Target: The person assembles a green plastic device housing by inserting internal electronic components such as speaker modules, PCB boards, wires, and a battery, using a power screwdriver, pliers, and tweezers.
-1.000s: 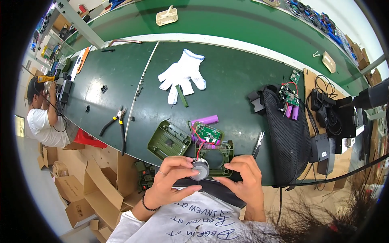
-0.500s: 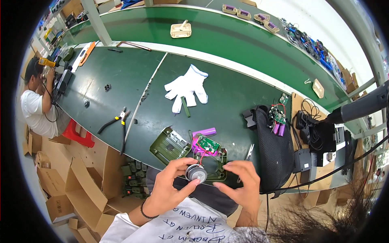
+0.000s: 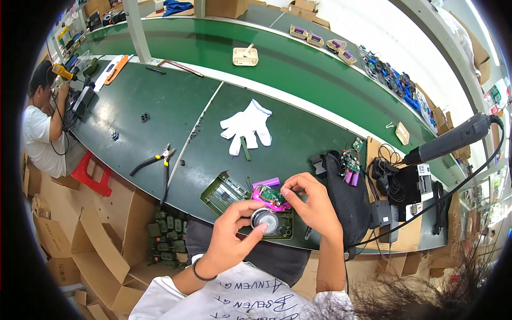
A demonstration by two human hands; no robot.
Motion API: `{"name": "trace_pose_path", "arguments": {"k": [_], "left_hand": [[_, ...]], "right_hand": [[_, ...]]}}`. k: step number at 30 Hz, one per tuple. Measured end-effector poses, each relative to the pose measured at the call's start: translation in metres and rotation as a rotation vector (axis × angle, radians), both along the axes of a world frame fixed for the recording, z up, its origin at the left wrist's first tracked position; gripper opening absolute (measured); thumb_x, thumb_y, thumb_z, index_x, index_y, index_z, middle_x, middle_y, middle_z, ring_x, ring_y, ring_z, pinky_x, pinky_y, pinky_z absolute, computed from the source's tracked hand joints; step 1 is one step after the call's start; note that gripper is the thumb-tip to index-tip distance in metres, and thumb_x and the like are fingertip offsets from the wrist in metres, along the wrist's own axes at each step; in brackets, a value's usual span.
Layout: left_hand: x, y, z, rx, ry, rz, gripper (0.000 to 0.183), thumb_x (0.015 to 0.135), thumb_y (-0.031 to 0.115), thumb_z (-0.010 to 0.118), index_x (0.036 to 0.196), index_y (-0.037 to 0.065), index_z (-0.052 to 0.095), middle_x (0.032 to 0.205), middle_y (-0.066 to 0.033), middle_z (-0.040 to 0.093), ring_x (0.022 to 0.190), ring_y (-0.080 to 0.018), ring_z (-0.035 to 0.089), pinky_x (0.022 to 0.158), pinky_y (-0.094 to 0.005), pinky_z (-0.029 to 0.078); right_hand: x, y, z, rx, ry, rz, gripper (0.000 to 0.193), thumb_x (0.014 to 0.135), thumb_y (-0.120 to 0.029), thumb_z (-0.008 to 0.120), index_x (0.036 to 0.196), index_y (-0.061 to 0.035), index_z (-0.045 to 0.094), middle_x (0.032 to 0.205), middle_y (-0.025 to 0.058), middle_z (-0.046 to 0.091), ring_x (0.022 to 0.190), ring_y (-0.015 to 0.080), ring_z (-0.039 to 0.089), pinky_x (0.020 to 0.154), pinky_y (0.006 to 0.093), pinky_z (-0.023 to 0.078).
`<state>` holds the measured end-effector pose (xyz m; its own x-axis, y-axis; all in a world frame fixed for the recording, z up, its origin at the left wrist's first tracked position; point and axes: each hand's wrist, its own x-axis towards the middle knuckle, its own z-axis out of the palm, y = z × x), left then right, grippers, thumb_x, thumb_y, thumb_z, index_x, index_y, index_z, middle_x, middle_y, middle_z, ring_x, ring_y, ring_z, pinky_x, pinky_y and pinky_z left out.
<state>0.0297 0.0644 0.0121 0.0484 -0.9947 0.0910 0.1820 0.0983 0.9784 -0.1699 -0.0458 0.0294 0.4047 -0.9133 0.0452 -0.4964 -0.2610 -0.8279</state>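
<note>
My left hand (image 3: 233, 234) grips a round, grey-backed speaker (image 3: 268, 221) between thumb and fingers, over the near edge of the bench. Curled together, the fingertips of my right hand (image 3: 316, 207) are at the right edge of a green circuit board (image 3: 270, 196); what they pinch is too small to make out. Pink-purple wrapped battery cells lie under and behind the board, one purple cell (image 3: 266, 182) showing. Beneath sits an olive-green housing half (image 3: 288, 230), partly hidden by my hands. The other olive housing half (image 3: 224, 192) lies open to the left.
A white glove (image 3: 248, 128) lies ahead, with cutting pliers (image 3: 166, 157) to the left. At right are a black mesh bag (image 3: 349, 202), another wired board (image 3: 350, 160) and a black corded tool (image 3: 448, 140). A person (image 3: 45, 125) works at far left; cartons (image 3: 101, 245) stand below.
My right hand has moved up and left from beside the housing to the circuit board. My left hand still holds the speaker, slightly shifted. The whole view has shifted a little.
</note>
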Motion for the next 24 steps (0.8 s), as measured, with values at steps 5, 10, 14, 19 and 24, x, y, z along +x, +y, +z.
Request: {"name": "trace_pose_path", "arguments": {"k": [5, 10, 14, 19, 24], "left_hand": [[0.019, -0.035, 0.018, 0.076, 0.018, -0.043, 0.04, 0.096, 0.001, 0.072, 0.131, -0.005, 0.053, 0.126, -0.0133, 0.063, 0.105, -0.0168, 0.068, 0.081, -0.0294, 0.06], [0.019, -0.07, 0.028, 0.046, 0.008, -0.161, 0.04, 0.1, 0.002, 0.067, 0.136, -0.001, 0.05, 0.133, -0.0123, 0.057, 0.107, -0.014, 0.065, 0.088, -0.029, 0.056], [0.025, -0.092, 0.024, -0.182, -0.375, -0.148, 0.024, 0.104, 0.006, 0.058, 0.127, 0.0, 0.059, 0.116, -0.0105, 0.066, 0.104, -0.0191, 0.066, 0.086, -0.0335, 0.054], [0.021, -0.144, 0.034, -0.369, -1.07, -0.747, 0.025, 0.09, 0.009, 0.069, 0.114, 0.003, 0.07, 0.111, -0.0154, 0.073, 0.109, -0.0372, 0.065, 0.095, -0.0466, 0.052], [0.004, -0.175, 0.028, -0.383, -1.144, -0.898, 0.029, 0.084, 0.009, 0.074, 0.112, 0.001, 0.071, 0.107, -0.0175, 0.075, 0.102, -0.0375, 0.071, 0.087, -0.047, 0.056]], "right_hand": [[0.012, 0.015, 0.022, -0.027, -0.209, 0.14, 0.038, 0.085, -0.005, 0.079, 0.121, -0.0036, 0.069, 0.106, 0.008, 0.067, 0.1, 0.02, 0.064, 0.089, 0.0347, 0.053], [0.014, 0.009, 0.018, -0.057, -0.203, 0.118, 0.055, 0.078, -0.011, 0.088, 0.128, -0.0029, 0.067, 0.109, 0.0104, 0.067, 0.098, 0.0189, 0.068, 0.086, 0.0324, 0.057], [-0.006, 0.002, 0.004, 0.052, -0.272, -0.016, 0.055, 0.077, -0.01, 0.09, 0.127, -0.0017, 0.068, 0.111, 0.009, 0.071, 0.096, 0.0127, 0.068, 0.082, 0.0277, 0.056], [-0.02, 0.007, -0.015, 0.138, -0.528, -0.096, 0.052, 0.082, 0.001, 0.08, 0.127, 0.0021, 0.055, 0.124, 0.0119, 0.068, 0.112, 0.016, 0.067, 0.095, 0.0305, 0.054], [-0.018, 0.016, -0.022, 0.184, -0.686, -0.152, 0.046, 0.083, 0.01, 0.069, 0.125, 0.0006, 0.052, 0.127, 0.0148, 0.066, 0.114, 0.0167, 0.065, 0.101, 0.0305, 0.052]]}}
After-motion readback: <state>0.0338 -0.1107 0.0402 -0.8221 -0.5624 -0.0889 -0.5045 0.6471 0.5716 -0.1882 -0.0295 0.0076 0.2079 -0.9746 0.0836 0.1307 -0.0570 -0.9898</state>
